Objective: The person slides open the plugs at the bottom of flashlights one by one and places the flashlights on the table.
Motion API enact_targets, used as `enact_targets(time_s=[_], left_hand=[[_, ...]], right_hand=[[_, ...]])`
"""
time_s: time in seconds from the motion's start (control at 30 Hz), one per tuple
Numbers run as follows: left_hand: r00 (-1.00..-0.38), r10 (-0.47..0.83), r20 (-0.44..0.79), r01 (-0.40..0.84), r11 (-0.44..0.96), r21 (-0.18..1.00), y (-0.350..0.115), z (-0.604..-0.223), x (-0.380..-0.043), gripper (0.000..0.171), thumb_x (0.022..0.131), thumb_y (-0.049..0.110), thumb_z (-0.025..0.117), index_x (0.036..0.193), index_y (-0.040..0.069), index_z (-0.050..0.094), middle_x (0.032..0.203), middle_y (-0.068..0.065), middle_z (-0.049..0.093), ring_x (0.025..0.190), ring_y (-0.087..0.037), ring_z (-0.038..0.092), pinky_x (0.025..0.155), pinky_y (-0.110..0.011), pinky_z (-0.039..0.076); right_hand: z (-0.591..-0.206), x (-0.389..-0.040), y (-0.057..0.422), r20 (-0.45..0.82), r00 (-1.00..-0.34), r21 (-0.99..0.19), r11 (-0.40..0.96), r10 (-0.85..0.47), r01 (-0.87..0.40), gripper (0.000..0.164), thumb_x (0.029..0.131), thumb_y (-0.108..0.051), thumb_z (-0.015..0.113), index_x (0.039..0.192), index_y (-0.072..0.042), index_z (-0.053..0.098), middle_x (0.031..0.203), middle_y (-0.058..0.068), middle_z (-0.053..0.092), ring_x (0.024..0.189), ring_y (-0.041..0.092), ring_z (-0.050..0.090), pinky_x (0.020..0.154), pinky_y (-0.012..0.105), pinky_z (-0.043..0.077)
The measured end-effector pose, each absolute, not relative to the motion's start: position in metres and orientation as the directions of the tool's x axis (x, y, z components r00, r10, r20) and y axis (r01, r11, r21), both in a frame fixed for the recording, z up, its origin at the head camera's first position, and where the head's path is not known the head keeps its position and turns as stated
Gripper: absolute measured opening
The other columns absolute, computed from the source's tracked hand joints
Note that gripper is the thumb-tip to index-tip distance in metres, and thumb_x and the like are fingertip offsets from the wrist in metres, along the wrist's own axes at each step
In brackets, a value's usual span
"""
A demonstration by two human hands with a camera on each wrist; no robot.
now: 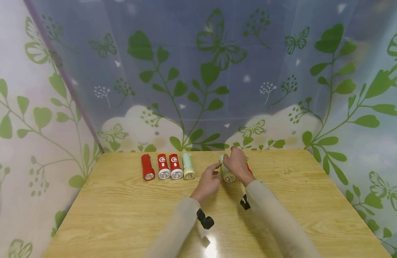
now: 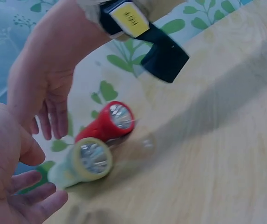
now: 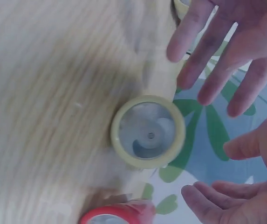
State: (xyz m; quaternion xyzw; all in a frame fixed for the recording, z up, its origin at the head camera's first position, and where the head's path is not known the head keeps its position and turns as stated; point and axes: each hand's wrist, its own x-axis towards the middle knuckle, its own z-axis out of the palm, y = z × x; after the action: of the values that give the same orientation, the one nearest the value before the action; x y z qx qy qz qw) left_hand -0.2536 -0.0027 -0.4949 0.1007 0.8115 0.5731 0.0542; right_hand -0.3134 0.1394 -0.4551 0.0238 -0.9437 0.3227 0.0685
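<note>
A pale green flashlight (image 1: 229, 176) with a cream lens ring lies on the table between my two hands, its lens toward me. On its left side, my left hand (image 1: 209, 183) has its fingers loosely extended and holds nothing. Above its back end, my right hand (image 1: 238, 163) is open, partly covering it in the head view; the right wrist view shows the fingers apart from it. A red flashlight (image 2: 110, 122) lies next to the green one, mostly hidden behind my right hand in the head view.
To the left stands a row on the wooden table (image 1: 127, 215): a red flashlight (image 1: 147, 166), two red flashlights with white rims, (image 1: 163, 167) and another green flashlight (image 1: 187, 166). A leaf-patterned curtain (image 1: 185, 71) hangs behind the table's far edge.
</note>
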Motion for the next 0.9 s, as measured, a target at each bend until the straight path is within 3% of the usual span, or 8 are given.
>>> enact_targets(time_s=[0.2, 0.33, 0.43, 0.57, 0.67, 0.73, 0.83, 0.9], left_hand=[[-0.976, 0.201, 0.082, 0.15, 0.349, 0.925, -0.031, -0.479, -0.252, 0.051, 0.098, 0.004, 0.048, 0.149, 0.008, 0.048, 0.151, -0.015, 0.049, 0.133, -0.036, 0.054, 0.104, -0.05, 0.052], [-0.974, 0.202, 0.103, 0.174, 0.376, 0.91, -0.055, -0.473, -0.246, 0.05, 0.1, 0.004, 0.047, 0.149, 0.009, 0.048, 0.151, -0.014, 0.05, 0.132, -0.035, 0.054, 0.105, -0.051, 0.051], [-0.973, 0.197, 0.121, 0.192, 0.395, 0.899, -0.075, -0.472, -0.24, 0.049, 0.1, 0.004, 0.048, 0.148, 0.009, 0.048, 0.151, -0.013, 0.051, 0.131, -0.036, 0.056, 0.106, -0.05, 0.051], [-0.966, 0.187, 0.175, 0.241, 0.423, 0.874, -0.098, -0.472, -0.232, 0.046, 0.099, 0.001, 0.05, 0.145, 0.003, 0.051, 0.146, -0.017, 0.055, 0.125, -0.039, 0.059, 0.102, -0.05, 0.053], [-0.964, 0.182, 0.196, 0.259, 0.451, 0.854, -0.114, -0.473, -0.225, 0.045, 0.097, -0.001, 0.052, 0.142, -0.001, 0.053, 0.142, -0.021, 0.057, 0.122, -0.04, 0.06, 0.099, -0.051, 0.054], [-0.968, 0.175, 0.182, 0.245, 0.476, 0.845, -0.123, -0.475, -0.22, 0.045, 0.097, -0.001, 0.053, 0.142, 0.0, 0.053, 0.142, -0.02, 0.058, 0.124, -0.039, 0.059, 0.099, -0.049, 0.055], [-0.97, 0.169, 0.175, 0.237, 0.501, 0.833, -0.136, -0.479, -0.213, 0.046, 0.096, -0.002, 0.054, 0.142, 0.0, 0.053, 0.141, -0.02, 0.058, 0.124, -0.039, 0.059, 0.097, -0.047, 0.056], [-0.97, 0.171, 0.173, 0.237, 0.509, 0.827, -0.143, -0.481, -0.209, 0.046, 0.095, -0.003, 0.054, 0.141, 0.0, 0.054, 0.141, -0.02, 0.059, 0.124, -0.039, 0.059, 0.096, -0.046, 0.056]], right_hand=[[-0.447, -0.314, 0.132, 0.148, -0.989, -0.62, 0.778, -0.011, -0.101, 0.051, 0.1, -0.021, 0.053, 0.143, 0.007, 0.048, 0.13, 0.029, 0.063, 0.104, 0.043, 0.067, 0.092, 0.057, 0.055], [-0.442, -0.313, 0.126, 0.148, -0.989, -0.632, 0.766, -0.027, -0.116, 0.05, 0.099, -0.02, 0.055, 0.142, 0.006, 0.05, 0.131, 0.028, 0.063, 0.087, 0.036, 0.067, 0.08, 0.049, 0.056], [-0.44, -0.314, 0.122, 0.156, -0.986, -0.64, 0.755, -0.056, -0.144, 0.048, 0.099, -0.019, 0.054, 0.14, 0.006, 0.052, 0.131, 0.027, 0.064, 0.069, 0.024, 0.058, 0.074, 0.041, 0.052], [-0.439, -0.315, 0.115, 0.157, -0.985, -0.664, 0.729, -0.079, -0.164, 0.046, 0.099, -0.019, 0.055, 0.138, 0.004, 0.054, 0.132, 0.026, 0.063, 0.066, 0.019, 0.051, 0.075, 0.039, 0.05], [-0.439, -0.315, 0.109, 0.152, -0.984, -0.666, 0.727, -0.088, -0.168, 0.046, 0.098, -0.019, 0.055, 0.138, 0.004, 0.055, 0.133, 0.025, 0.063, 0.077, 0.026, 0.06, 0.083, 0.044, 0.054], [-0.44, -0.315, 0.105, 0.143, -0.984, -0.662, 0.73, -0.103, -0.172, 0.047, 0.097, -0.019, 0.055, 0.138, 0.004, 0.055, 0.133, 0.024, 0.062, 0.093, 0.031, 0.064, 0.091, 0.047, 0.055], [-0.441, -0.314, 0.097, 0.129, -0.983, -0.667, 0.722, -0.13, -0.183, 0.047, 0.098, -0.019, 0.056, 0.139, 0.004, 0.054, 0.134, 0.024, 0.062, 0.113, 0.037, 0.063, 0.098, 0.051, 0.054], [-0.442, -0.313, 0.091, 0.114, -0.983, -0.673, 0.716, -0.147, -0.185, 0.046, 0.099, -0.02, 0.057, 0.138, 0.003, 0.054, 0.133, 0.024, 0.062, 0.111, 0.039, 0.064, 0.097, 0.051, 0.054]])
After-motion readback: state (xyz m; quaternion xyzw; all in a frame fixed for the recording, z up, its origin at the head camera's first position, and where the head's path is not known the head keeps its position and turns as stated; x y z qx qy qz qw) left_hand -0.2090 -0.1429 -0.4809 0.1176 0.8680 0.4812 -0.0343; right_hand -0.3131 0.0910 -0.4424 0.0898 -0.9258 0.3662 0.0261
